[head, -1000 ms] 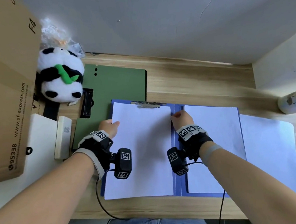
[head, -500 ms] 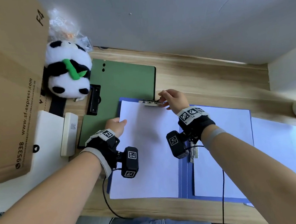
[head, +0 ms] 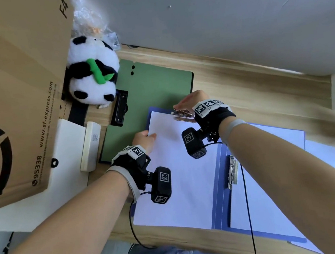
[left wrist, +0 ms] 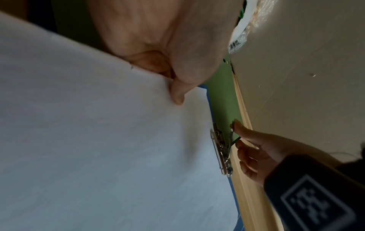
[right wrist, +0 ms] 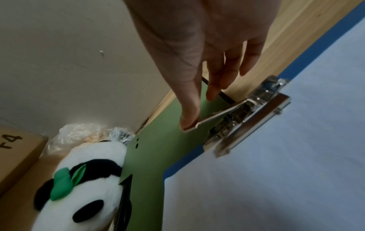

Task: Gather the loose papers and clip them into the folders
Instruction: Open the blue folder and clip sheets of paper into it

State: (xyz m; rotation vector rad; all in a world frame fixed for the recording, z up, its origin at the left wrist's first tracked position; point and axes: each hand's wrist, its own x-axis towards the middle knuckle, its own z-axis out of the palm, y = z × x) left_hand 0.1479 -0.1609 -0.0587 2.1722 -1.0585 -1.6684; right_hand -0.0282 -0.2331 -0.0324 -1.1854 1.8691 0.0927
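An open blue folder [head: 219, 200] lies on the wooden tabletop [head: 252, 97], and everything else is placed from it. A white sheet [head: 179, 167] covers the folder's left leaf, its top edge under the metal clip [head: 183, 116] at the folder's far edge. The right hand [head: 188, 101] reaches over that clip with its fingers nearly straight, fingertips [right wrist: 188, 123] resting on the clip's raised lever. The left hand [head: 143, 138] pinches the sheet's left edge, thumb on top. A second clip [head: 232, 171] lies along the folder's spine, with more white paper [head: 271, 178] on the right leaf. Beyond the folder's far left corner lies a green clipboard [head: 152, 91], partly beneath it; a plush panda [head: 93, 76] and a cardboard box [head: 14, 91] sit further left.
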